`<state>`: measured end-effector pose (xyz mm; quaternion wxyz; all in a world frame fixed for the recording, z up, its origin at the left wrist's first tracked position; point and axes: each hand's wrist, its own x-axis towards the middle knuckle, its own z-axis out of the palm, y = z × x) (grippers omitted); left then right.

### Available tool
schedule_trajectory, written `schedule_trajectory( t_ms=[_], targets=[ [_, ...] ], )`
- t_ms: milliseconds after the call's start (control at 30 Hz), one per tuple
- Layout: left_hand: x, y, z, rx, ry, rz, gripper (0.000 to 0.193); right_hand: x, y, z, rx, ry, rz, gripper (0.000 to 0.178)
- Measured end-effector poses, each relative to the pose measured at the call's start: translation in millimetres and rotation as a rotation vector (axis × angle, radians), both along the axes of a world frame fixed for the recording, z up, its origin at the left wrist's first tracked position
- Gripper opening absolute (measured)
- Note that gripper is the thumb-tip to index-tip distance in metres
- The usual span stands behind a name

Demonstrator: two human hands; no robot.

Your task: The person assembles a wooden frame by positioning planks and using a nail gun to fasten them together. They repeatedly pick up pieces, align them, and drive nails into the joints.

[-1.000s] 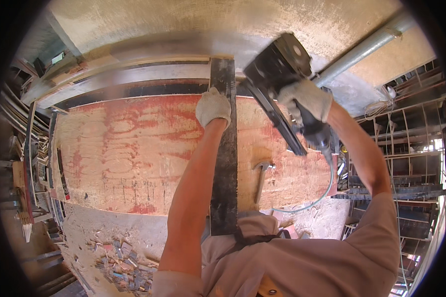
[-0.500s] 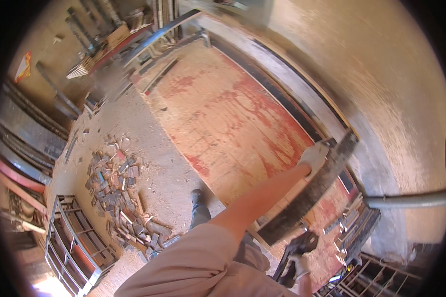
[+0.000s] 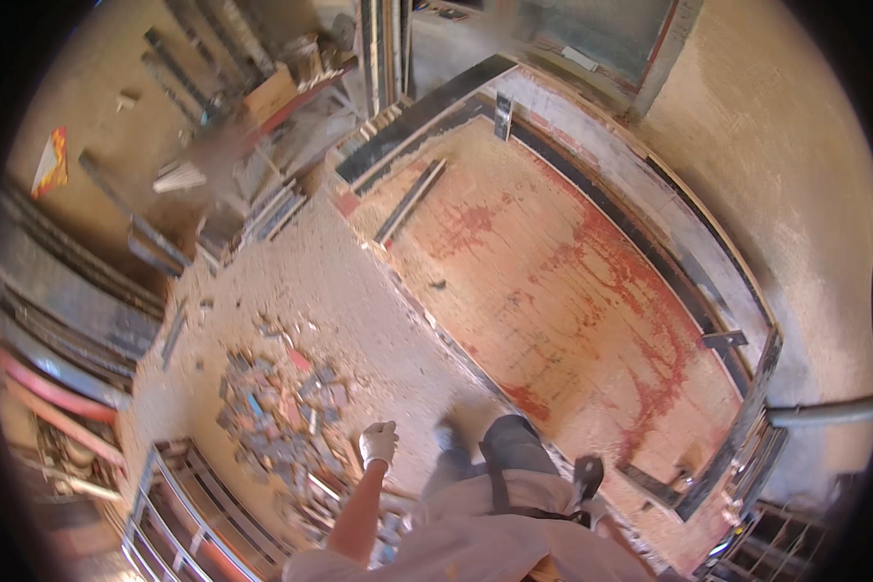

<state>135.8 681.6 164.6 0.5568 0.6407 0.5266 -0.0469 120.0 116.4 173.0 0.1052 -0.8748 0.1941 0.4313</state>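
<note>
My left hand (image 3: 378, 443), in a pale glove, hangs in front of me left of my legs, its fingers curled and nothing seen in them. Below it lie the offcuts. My right hand does not show; only part of the right arm appears beside my body. A small black part (image 3: 589, 472) of some object sticks up at my right hip. On my right lies a large wooden panel (image 3: 533, 281) with red stains. Dark planks border it, and a black plank (image 3: 723, 470) lies across its near right end. A short dark bracket (image 3: 725, 339) sits on the far edge.
A pile of wood offcuts (image 3: 286, 403) covers the floor at left. Near it stands a metal frame (image 3: 194, 524). Long boards (image 3: 78, 310) lean along the left wall. A loose stick (image 3: 410, 202) lies on the panel; a pipe (image 3: 824, 412) juts from the right wall.
My left hand has let go of the black plank and swung left over the floor. The plank now rests at the panel's end. My right hand, with a black tool before, has left view.
</note>
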Motion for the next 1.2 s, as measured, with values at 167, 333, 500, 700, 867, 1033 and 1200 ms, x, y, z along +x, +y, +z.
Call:
schedule_trajectory(
  t_ms=[167,333,500,700,867,1033,1200],
  targets=[
    [104,104,19,0.082,-0.202,-0.021,0.025,203,150,12,0.138,-0.547,-0.136,0.033],
    [159,201,62,0.420,-0.138,-0.284,0.034,349,290,-19,-0.065,-0.670,-0.167,0.073],
    [65,319,51,0.633,0.167,-0.384,0.030,425,385,-56,-0.032,-0.586,-0.258,0.093],
    [24,360,75,0.466,0.512,-0.215,0.025,437,456,-75,-0.330,-0.495,-0.358,0.092],
    [113,444,78,0.351,0.422,-0.369,0.028,426,585,-71,0.072,-1.100,-0.121,0.062],
    [292,586,37,0.950,-0.094,-1.313,0.027,514,711,-29,0.260,-0.707,-0.119,0.045],
    [458,552,102,0.369,-0.234,-1.150,0.046,492,798,-8,0.564,-0.584,-0.471,0.039]
  ],
)
